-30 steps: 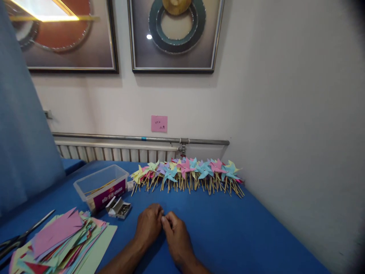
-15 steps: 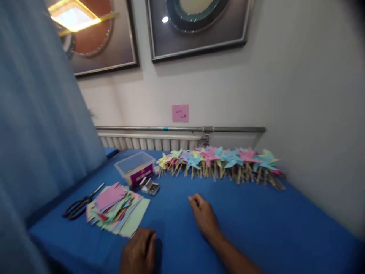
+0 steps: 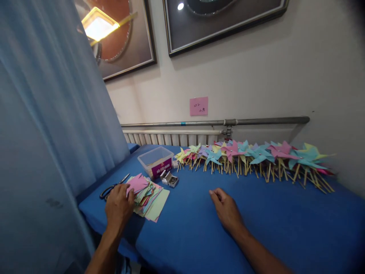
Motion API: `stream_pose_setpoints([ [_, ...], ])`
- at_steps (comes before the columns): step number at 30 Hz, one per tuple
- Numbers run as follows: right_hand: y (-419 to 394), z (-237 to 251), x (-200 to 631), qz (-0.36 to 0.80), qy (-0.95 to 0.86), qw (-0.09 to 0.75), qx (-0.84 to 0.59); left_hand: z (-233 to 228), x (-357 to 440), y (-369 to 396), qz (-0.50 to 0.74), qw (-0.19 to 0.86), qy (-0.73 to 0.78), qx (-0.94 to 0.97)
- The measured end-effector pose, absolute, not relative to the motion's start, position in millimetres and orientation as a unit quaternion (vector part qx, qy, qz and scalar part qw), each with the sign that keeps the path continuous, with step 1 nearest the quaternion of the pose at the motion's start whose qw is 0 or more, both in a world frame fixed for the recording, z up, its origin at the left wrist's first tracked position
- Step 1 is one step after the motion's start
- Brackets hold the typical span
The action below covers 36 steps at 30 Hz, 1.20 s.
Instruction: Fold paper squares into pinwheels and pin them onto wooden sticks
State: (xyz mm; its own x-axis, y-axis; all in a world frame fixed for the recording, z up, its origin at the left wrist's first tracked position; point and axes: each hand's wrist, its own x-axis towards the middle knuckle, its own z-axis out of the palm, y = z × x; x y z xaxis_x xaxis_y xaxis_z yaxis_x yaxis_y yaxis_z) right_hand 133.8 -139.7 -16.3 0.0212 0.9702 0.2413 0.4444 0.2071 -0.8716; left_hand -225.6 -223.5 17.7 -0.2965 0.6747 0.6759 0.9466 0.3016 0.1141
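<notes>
Pinwheels (image 3: 251,158) already line the table's (image 3: 285,228) far edge, while the left hand (image 3: 118,205) grasps the pink top sheet (image 3: 136,183) of the paper stack (image 3: 148,196) near its left edge and the right hand (image 3: 226,209) rests loosely curled, empty, mid-table.

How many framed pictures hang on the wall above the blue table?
2. The left framed picture with the reddish disc hangs beside the pale blue curtain; the right dark-framed picture hangs above the pink paper note. Both are cut off by the image's top edge.

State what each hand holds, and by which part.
The left hand touches the near edge of the pink sheet atop the paper stack; a grip cannot be told. The right hand holds nothing.
</notes>
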Motion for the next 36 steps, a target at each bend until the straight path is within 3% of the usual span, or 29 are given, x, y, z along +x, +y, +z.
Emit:
stream_pose_setpoints([
  [5, -138.7, -18.9, 134.0, 0.29, -0.634, 0.465, -0.546, 28.0, -233.4, -202.4, -0.141, 0.143, -0.786, -0.585],
  [8, -138.3, -18.9, 133.8, 0.298, -0.631, 0.469, -0.541, 22.2, -228.0, -201.5, -0.143, 0.122, -0.774, -0.605],
  [14, -136.5, -18.0, 133.8, 0.308, -0.629, 0.467, -0.539, 11.4, -226.5, -203.8, -0.193, 0.16, -0.746, -0.617],
  [20, -137.1, -17.4, 133.7, 0.309, -0.634, 0.456, -0.543, 15.4, -230.3, -204.4, -0.371, 0.335, -0.685, -0.53],
  [22, -137.8, -16.5, 133.6, 0.307, -0.635, 0.456, -0.543, 25.9, -223.4, -204.7, -0.436, 0.339, -0.664, -0.504],
  [25, -138.5, -16.1, 133.9, 0.308, -0.636, 0.456, -0.542, 43.4, -200.8, -199.8, -0.549, 0.189, -0.658, -0.479],
  [30, -136.1, -20.4, 132.9, 0.35, -0.624, 0.465, -0.523, 53.5, -134.5, -171.4, -0.675, -0.299, -0.549, -0.392],
  [33, -133.5, -20.8, 131.1, 0.481, -0.554, 0.496, -0.464, 52.2, -86.9, -150.7, -0.656, -0.464, -0.456, -0.382],
  [36, -134.0, -15.4, 132.2, 0.626, -0.423, 0.542, -0.368, 50.6, -44.0, -130.8, -0.608, -0.56, -0.399, -0.397],
])
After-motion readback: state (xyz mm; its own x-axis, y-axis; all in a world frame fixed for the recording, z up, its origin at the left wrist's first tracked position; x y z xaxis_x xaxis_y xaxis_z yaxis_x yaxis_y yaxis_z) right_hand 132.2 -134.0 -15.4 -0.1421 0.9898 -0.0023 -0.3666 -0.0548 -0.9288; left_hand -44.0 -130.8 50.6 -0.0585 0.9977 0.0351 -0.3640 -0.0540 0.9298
